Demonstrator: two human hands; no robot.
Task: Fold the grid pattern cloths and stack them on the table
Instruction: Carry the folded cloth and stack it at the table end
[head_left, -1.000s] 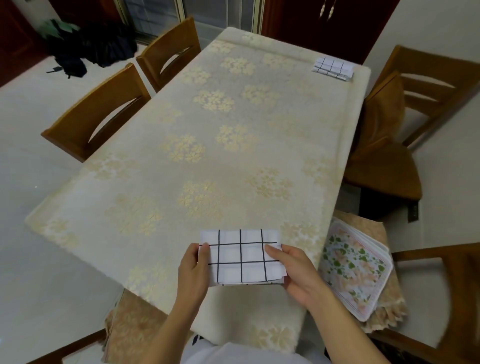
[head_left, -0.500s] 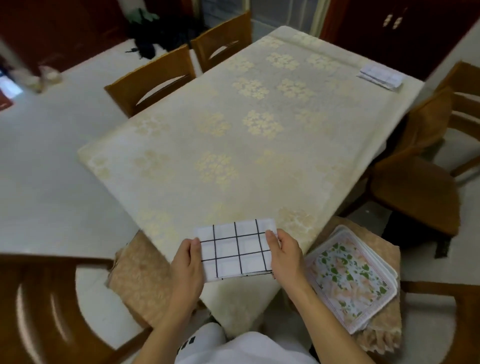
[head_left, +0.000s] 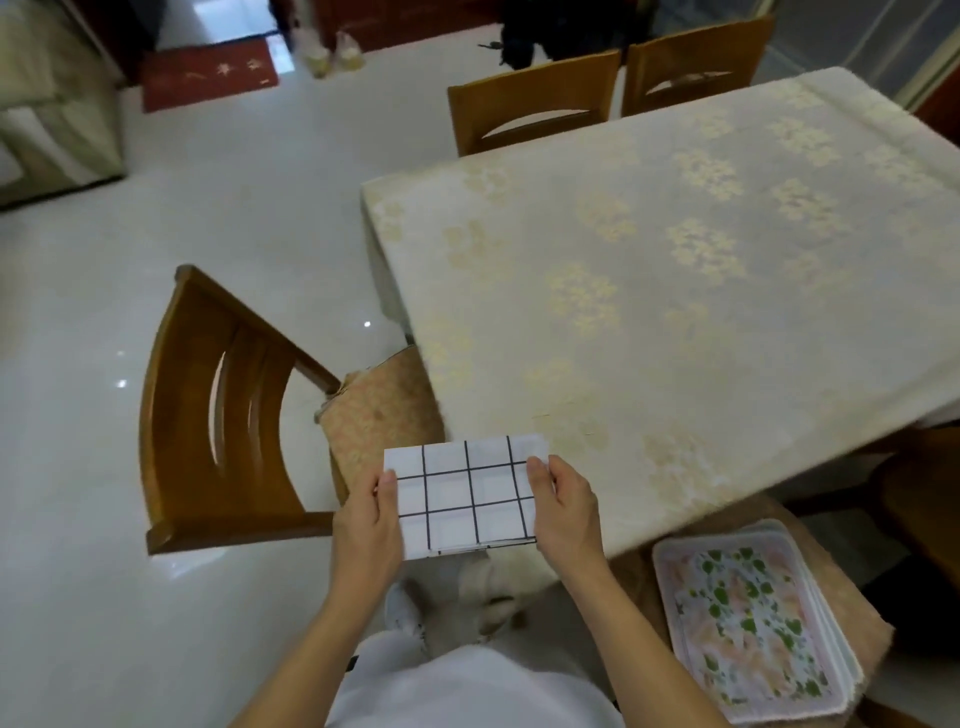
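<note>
A folded white cloth with a black grid pattern (head_left: 467, 493) is held in the air off the near left corner of the table (head_left: 675, 291). My left hand (head_left: 371, 525) grips its left edge, thumb on top. My right hand (head_left: 566, 506) grips its right edge the same way. The table carries a cream tablecloth with gold flower patches. The stack of folded grid cloths at the table's far end is out of view now.
A wooden chair (head_left: 223, 415) with a patterned cushion stands left of the table corner. Two more chairs (head_left: 540, 101) line the table's far side. A pile of floral cloths (head_left: 753, 629) lies on a chair seat at lower right. White tiled floor spreads to the left.
The view has swung left, so the table now sits at the right and the far stack has left the frame. Both hands still hold the folded cloth, lifted off the table edge.
</note>
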